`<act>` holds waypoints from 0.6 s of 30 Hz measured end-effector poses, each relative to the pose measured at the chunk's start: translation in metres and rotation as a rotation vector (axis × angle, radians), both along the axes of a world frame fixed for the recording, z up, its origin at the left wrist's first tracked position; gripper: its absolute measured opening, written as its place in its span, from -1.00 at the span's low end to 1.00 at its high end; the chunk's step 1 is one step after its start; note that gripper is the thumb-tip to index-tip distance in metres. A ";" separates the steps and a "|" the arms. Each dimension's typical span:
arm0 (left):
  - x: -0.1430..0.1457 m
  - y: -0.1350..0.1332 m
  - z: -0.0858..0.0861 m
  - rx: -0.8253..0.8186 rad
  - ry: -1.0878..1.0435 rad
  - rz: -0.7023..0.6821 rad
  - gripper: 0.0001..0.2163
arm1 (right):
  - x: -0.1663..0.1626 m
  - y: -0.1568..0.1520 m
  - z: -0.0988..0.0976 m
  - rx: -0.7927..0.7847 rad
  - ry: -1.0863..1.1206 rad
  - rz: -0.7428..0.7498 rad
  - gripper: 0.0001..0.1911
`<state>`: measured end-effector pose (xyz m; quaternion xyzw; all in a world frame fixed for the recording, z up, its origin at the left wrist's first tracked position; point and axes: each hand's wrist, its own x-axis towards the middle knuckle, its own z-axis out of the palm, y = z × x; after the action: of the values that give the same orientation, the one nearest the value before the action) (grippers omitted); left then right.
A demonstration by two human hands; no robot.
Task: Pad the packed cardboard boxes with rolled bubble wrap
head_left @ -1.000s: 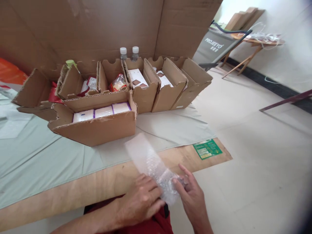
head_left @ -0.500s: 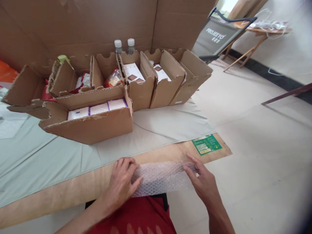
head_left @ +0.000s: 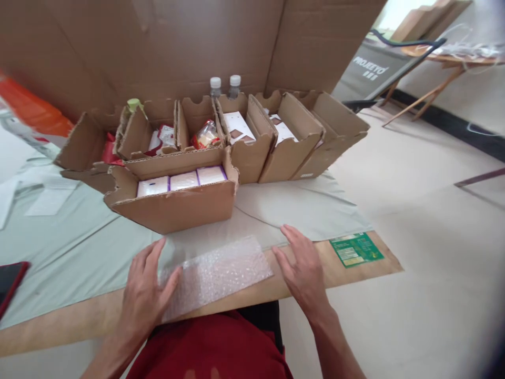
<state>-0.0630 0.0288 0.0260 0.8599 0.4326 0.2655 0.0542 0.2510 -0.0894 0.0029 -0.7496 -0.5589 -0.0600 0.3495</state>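
Observation:
A flat piece of clear bubble wrap point(head_left: 221, 271) lies across the table's front edge, partly on the pale green cloth and partly on bare wood. My left hand point(head_left: 145, 287) is at its left end, thumb and fingers apart, with the thumb over the wrap. Just beyond the right end is my right hand point(head_left: 302, 266), its fingers spread and nothing between them. Behind the wrap stands a long cardboard box point(head_left: 185, 210) holding white packs with purple edges point(head_left: 183, 180).
Several open cardboard bins point(head_left: 248, 158) stand in a row with packets and white boxes inside. Two white-capped bottles point(head_left: 215, 84) are behind them. A green label point(head_left: 357, 249) is stuck on the wood at right. A dark red-edged object point(head_left: 11, 284) lies far left.
The bubble wrap has gone from between my hands above the edge to lying flat on the table. Both hands have let go and moved apart. The view has shifted left.

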 end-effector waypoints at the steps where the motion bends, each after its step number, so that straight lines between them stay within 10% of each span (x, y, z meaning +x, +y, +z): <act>1: 0.003 -0.003 0.001 0.026 -0.041 -0.041 -0.51 | -0.009 0.001 0.003 0.009 -0.022 0.010 -0.54; 9: 0.011 -0.025 -0.044 -0.072 -0.031 -0.312 -0.67 | -0.113 0.020 -0.020 -0.233 -0.045 0.506 -0.52; 15: 0.002 -0.020 -0.053 -0.128 -0.040 -0.297 -0.71 | 0.015 -0.054 -0.028 -0.142 -0.268 -0.218 -0.64; 18: -0.014 -0.019 -0.042 -0.060 -0.022 -0.147 -0.74 | 0.031 -0.053 -0.015 -0.102 -0.228 -0.198 -0.65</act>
<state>-0.0771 0.0098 -0.0158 0.8844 0.3752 0.2572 0.1041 0.2815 -0.1427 -0.0123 -0.8061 -0.5207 -0.1506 0.2375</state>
